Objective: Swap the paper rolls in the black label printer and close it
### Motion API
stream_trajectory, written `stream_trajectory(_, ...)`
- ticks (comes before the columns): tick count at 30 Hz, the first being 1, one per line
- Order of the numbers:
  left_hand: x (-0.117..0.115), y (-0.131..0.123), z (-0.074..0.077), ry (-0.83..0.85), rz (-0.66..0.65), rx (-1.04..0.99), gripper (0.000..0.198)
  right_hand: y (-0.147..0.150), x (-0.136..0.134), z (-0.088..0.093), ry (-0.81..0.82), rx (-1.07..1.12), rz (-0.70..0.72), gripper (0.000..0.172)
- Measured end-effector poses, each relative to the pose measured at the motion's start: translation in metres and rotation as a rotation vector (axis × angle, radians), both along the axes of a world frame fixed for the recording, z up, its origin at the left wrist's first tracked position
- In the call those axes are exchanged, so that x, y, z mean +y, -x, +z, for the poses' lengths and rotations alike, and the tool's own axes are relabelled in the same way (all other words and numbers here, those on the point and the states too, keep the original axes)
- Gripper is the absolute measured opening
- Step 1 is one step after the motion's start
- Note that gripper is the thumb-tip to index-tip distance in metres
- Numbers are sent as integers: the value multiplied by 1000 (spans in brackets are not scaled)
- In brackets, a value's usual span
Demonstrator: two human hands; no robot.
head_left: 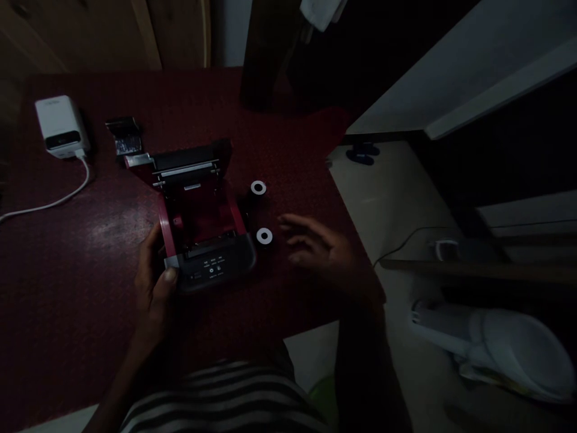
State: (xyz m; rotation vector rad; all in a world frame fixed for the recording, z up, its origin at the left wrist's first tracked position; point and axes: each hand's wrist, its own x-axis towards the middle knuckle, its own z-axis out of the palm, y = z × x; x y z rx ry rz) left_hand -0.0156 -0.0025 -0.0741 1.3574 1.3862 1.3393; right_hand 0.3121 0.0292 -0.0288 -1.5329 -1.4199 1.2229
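A red and black label printer (216, 264) sits on the dark red table with its lid (189, 162) raised, showing a red inner bay. My left hand (155, 276) grips the printer's left front corner, thumb on top and fingers along the side. Over the table to the right of the printer, my right hand (320, 246) is held with its fingers apart and nothing in them. Between it and the printer stand two small rolls with white tops and dark centres, a far roll (258, 188) and a near roll (264, 236).
At the table's (112, 331) far left lies a white power bank (63, 126) with a white cable (67, 198). A small black item (126, 137) is behind the printer. Blue slippers (363, 153) and a pale rounded appliance (496, 343) are on the floor to the right.
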Motion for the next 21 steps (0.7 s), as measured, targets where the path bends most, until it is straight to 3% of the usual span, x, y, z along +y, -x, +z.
stream_trajectory(3,-2,-4,4,22,21,1,69,-1,33,2,-134,-46,-90,35)
stream_trajectory(8,-4,-5,7,51,39,-1,74,25,95,-25,-237,-224,52,47)
stream_trajectory(11,-5,-2,6,44,23,15,73,34,110,-39,-243,-239,92,33)
stream_trajectory(13,-5,-1,7,42,11,16,72,33,110,-40,-233,-244,73,29)
stream_trajectory(16,-6,-2,9,66,6,7,72,23,93,-15,-247,-196,-11,32)
stream_trajectory(19,-7,-5,11,79,14,-10,71,16,64,37,-348,-181,-82,30)
stream_trajectory(21,-7,-7,12,67,16,-26,70,18,47,74,-440,-248,-25,33)
